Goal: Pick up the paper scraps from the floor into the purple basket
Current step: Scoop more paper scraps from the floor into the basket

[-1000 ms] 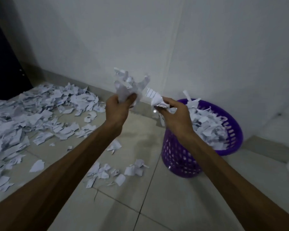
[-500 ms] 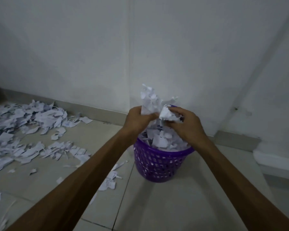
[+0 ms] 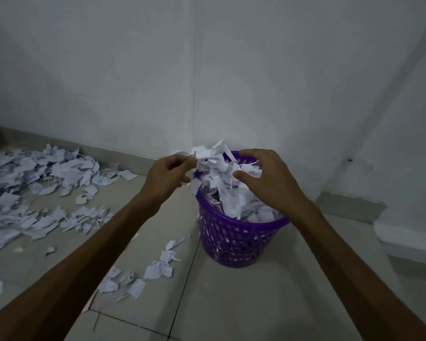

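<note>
2 hands (image 3: 221, 178) over purple basket (image 3: 234, 239) (heaped white scraps (image 3: 221, 193)).

Your left hand (image 3: 169, 177) pinches white torn paper scraps (image 3: 215, 168) over the purple perforated plastic basket (image 3: 234, 238), heaped full. Your right hand (image 3: 268, 179) hovers spread above the heap. More loose paper scraps (image 3: 35, 193) litter the tiled floor (image 3: 231, 303) left.
</note>
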